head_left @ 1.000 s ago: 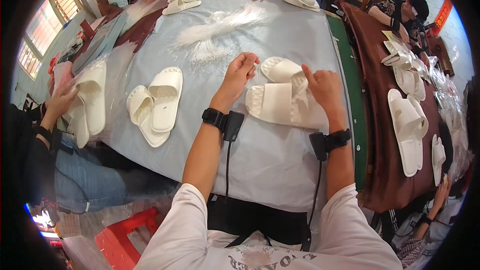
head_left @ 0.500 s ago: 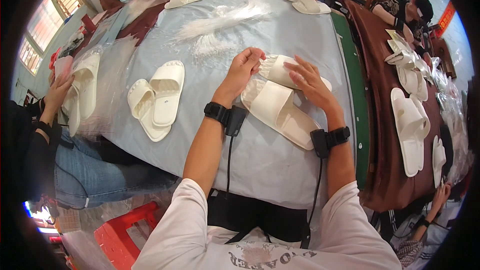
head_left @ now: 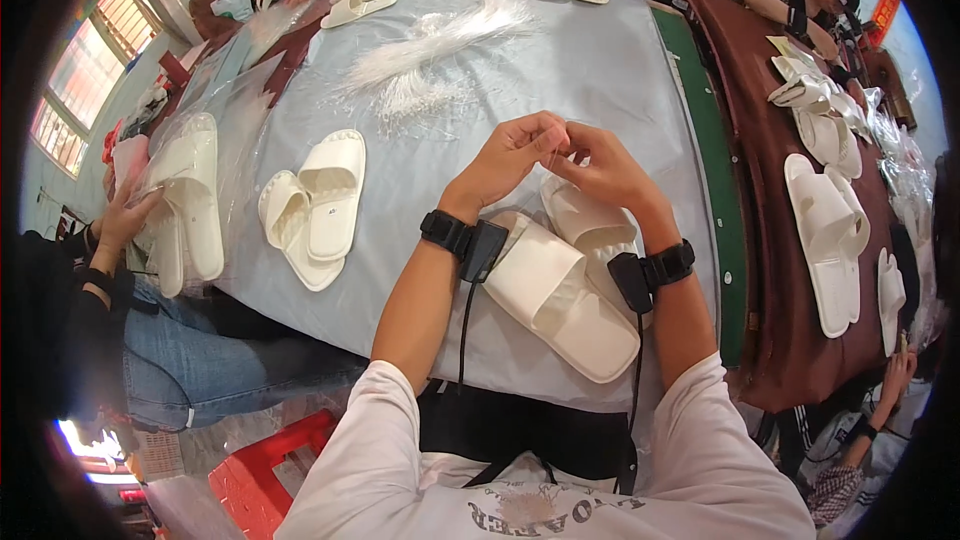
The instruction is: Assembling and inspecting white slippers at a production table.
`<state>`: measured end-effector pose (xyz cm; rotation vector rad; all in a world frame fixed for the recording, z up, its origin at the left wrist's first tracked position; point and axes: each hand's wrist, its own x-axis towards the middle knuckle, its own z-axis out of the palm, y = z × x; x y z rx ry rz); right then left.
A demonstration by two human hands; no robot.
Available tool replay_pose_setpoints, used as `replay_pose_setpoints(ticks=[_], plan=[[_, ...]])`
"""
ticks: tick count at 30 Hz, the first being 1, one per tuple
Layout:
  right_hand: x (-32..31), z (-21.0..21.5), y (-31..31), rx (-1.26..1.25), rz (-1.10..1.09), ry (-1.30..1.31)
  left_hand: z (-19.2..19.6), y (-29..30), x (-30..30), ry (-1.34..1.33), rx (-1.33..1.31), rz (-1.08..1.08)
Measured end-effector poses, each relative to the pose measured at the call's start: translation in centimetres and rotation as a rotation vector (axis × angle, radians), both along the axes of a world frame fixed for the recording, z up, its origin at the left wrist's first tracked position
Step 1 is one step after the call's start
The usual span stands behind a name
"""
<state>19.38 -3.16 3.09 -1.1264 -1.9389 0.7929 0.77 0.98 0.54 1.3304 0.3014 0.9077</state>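
My left hand [head_left: 515, 155] and my right hand [head_left: 603, 168] meet fingertip to fingertip above the grey table [head_left: 600, 70]. Between them they pinch a thin clear strand [head_left: 560, 133], barely visible. Below my wrists lies a pair of white slippers: one [head_left: 560, 305] angled toward the table's near edge, the other [head_left: 590, 225] partly tucked under it and under my right forearm. Both wrists wear black bands with small black devices and cables.
A second white slipper pair [head_left: 310, 205] lies to the left. A heap of white strands [head_left: 440, 50] sits farther back. A person on the left holds bagged slippers [head_left: 185, 200]. A brown table [head_left: 770, 150] on the right carries more slippers [head_left: 825, 230]. A red stool [head_left: 265, 480] stands below.
My hands were resting on the white slippers, shifting them toward me. Now both hands are lifted off the pair and joined above it, pinching a strand.
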Motion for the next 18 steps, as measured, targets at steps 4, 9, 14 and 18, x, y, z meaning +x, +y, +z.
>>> replay_pose_setpoints(ticks=[4, 9, 14, 18], plan=[[-1.5, -1.1, -0.7, -0.013, -0.020, 0.226, -0.4, 0.3, 0.5, -0.094, -0.096, -0.009], [-1.1, -0.7, -0.3, -0.319, -0.015, 0.231, -0.6, 0.8, -0.1, -0.099, 0.109, 0.189], [0.2, -1.5, 0.5, -0.325, -0.031, 0.420, -0.4, 2.1, -2.1, -0.022, 0.026, 0.491], [0.6, -2.2, 0.8, -0.350, -0.081, 0.738, 0.2, 1.8, -2.2, -0.020, -0.165, 0.364]])
